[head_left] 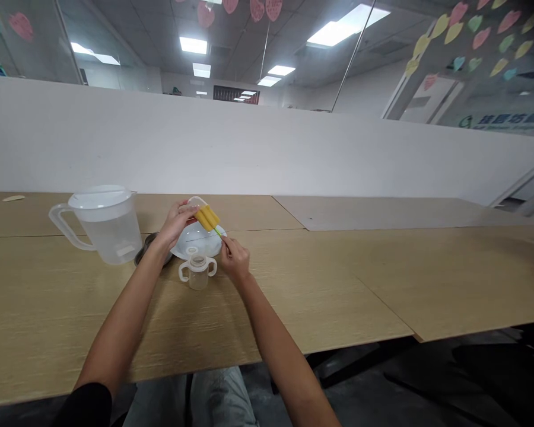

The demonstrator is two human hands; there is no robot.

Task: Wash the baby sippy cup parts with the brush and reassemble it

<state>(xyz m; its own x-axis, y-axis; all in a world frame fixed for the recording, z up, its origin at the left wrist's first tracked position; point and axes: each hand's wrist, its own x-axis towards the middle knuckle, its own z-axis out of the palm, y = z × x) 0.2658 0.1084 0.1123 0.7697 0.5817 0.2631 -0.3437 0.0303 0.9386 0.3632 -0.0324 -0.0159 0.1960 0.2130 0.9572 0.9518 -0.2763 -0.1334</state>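
My left hand (176, 223) is closed around a small clear piece with a white rounded edge (197, 200), mostly hidden by the fingers. My right hand (234, 258) grips the thin green handle of a sponge brush, whose yellow sponge head (207, 217) is up against that piece. I cannot tell whether the sponge is inside it or only touching. Below both hands is a clear bowl (182, 242). In front of the bowl, a small clear baby cup (199, 277) with two white handles stands upright, its top open.
A large translucent pitcher (115, 231) with a white lid stands at the left. A dark rounded object (146, 248) is partly hidden behind my left forearm. A flat pale piece (13, 198) lies at the far left. A white partition (258, 148) rises behind the wooden table (311, 284).
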